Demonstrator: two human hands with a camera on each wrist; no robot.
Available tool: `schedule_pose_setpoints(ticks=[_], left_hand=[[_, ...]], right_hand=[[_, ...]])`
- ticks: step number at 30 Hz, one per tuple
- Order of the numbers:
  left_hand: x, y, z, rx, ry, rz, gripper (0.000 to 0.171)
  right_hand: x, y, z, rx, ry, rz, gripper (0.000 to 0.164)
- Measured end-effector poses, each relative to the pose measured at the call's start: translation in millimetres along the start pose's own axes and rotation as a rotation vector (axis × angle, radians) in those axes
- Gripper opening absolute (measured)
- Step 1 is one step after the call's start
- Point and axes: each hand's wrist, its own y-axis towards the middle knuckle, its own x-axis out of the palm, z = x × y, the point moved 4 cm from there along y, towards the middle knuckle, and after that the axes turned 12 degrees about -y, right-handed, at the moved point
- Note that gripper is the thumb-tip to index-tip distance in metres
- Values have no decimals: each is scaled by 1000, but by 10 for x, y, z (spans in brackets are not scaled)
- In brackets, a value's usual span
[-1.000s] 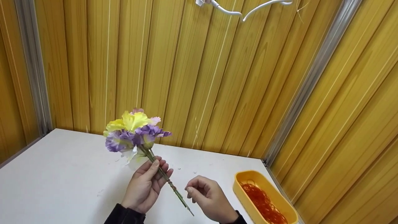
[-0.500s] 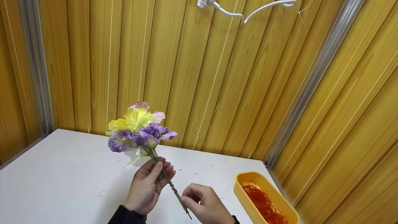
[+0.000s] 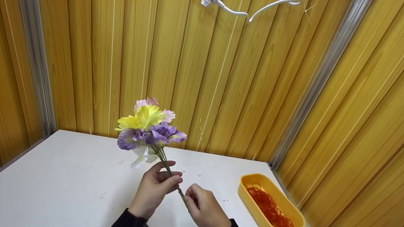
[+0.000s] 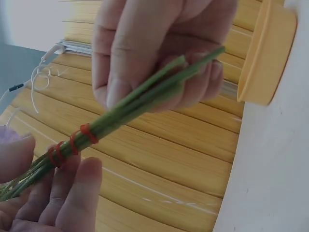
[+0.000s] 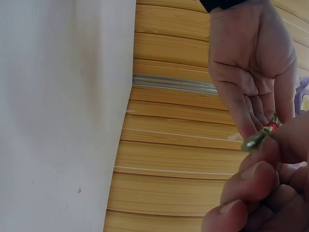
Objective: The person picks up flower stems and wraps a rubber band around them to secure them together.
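A bunch of artificial flowers [image 3: 148, 126] with yellow, purple, pink and white blooms leans to the upper left in the head view. My left hand [image 3: 154, 187] holds its green stems between thumb and fingers, below the blooms. Lower down, my right hand [image 3: 206, 205] pinches the stems near their cut ends. In the left wrist view, several red rubber bands [image 4: 87, 133] are wound round the stems [image 4: 130, 106], just beyond the left fingers. The right wrist view shows the stem tips [image 5: 253, 142] poking out past the right fingers; most of the bunch is hidden there.
On the right of the white table [image 3: 79, 176] stands a yellow tray [image 3: 247, 197] with a heap of red rubber bands [image 3: 265, 201]. Wood-patterned panels [image 3: 176, 78] wall the table in. A white cable [image 3: 233, 12] hangs high on the back wall.
My left hand has slid down the stems towards the bands, and the blooms have risen and shifted right. My right hand has come in from beside the stems and now pinches them.
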Motion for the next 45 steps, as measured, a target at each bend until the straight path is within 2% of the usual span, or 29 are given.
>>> schedule_pose_setpoints(ticks=[2, 4, 9, 12, 18, 25, 29, 35, 40, 45], left_hand=[[0, -3, -18, -3, 58, -13, 62], [-13, -3, -41, -12, 74, -7, 64], [-67, 18, -101, -32, 19, 37, 59], [-92, 33, -126, -43, -12, 63, 57], [-142, 67, -150, -64, -45, 109, 56], [-141, 83, -168, -81, -55, 114, 57], [-136, 72, -169, -88, -65, 102, 56], [-133, 59, -176, -93, -74, 75, 54], [-147, 72, -166, -82, -88, 83, 53], [-116, 74, -154, -101, -111, 43, 53]], right_hand=[[16, 9, -13, -8, -21, 23, 12], [33, 22, -35, -25, -73, 42, 12], [71, 53, -96, -93, -227, 65, 15], [89, 58, -103, -125, -253, 65, 16], [135, 33, -37, -101, -186, 16, 14], [134, 11, 12, -49, -157, -23, 14], [131, -3, 1, -58, -175, -16, 14], [129, -27, -24, -97, -228, 38, 14], [79, -45, 51, 5, -97, 23, 16], [-23, -68, 135, 84, -12, 43, 17]])
